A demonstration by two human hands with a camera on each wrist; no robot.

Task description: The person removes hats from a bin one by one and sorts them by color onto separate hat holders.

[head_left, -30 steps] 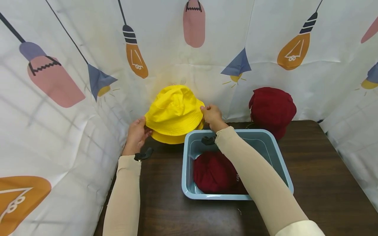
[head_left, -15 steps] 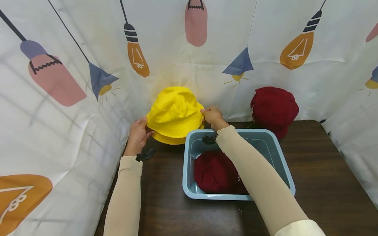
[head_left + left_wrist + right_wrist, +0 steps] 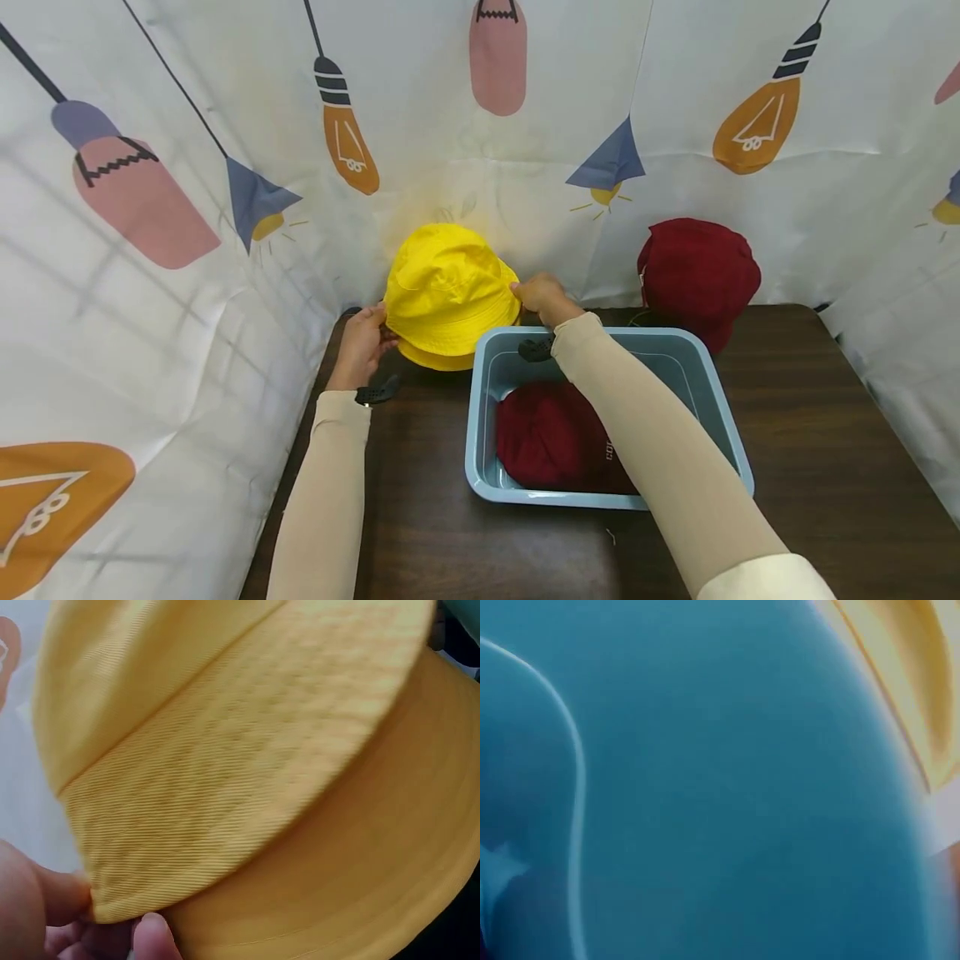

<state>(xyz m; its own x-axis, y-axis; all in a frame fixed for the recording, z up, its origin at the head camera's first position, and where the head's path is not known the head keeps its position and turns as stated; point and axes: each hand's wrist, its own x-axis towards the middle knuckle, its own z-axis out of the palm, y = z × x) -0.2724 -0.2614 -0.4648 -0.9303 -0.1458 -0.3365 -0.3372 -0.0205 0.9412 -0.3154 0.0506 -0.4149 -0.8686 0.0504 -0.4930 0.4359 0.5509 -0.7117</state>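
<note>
A yellow bucket hat (image 3: pixel 450 287) sits crown up at the back of the table, its brim held at either side. My left hand (image 3: pixel 362 342) pinches the brim's left edge; in the left wrist view the thumb and fingers (image 3: pixel 64 896) close on its corner. A second yellow brim (image 3: pixel 360 840) shows beneath the upper one. At the right edge my right hand (image 3: pixel 542 298) pinches the brim between thumb and fingers. In the right wrist view the blue tub's wall (image 3: pixel 727 787) covers most of the picture, with yellow cloth (image 3: pixel 915 667) at upper right.
The light blue tub (image 3: pixel 555 500) stands in front, under my right forearm, with a dark red cap (image 3: pixel 547 442) with white lettering inside. Another dark red hat (image 3: pixel 697 275) leans against the printed curtain (image 3: pixel 510 200) behind the tub. Dark wooden tabletop (image 3: pixel 450 533) shows in front.
The yellow hat's left side has shifted a little right and down along with my left hand. My right hand keeps its hold on the brim; the view has shifted slightly.
</note>
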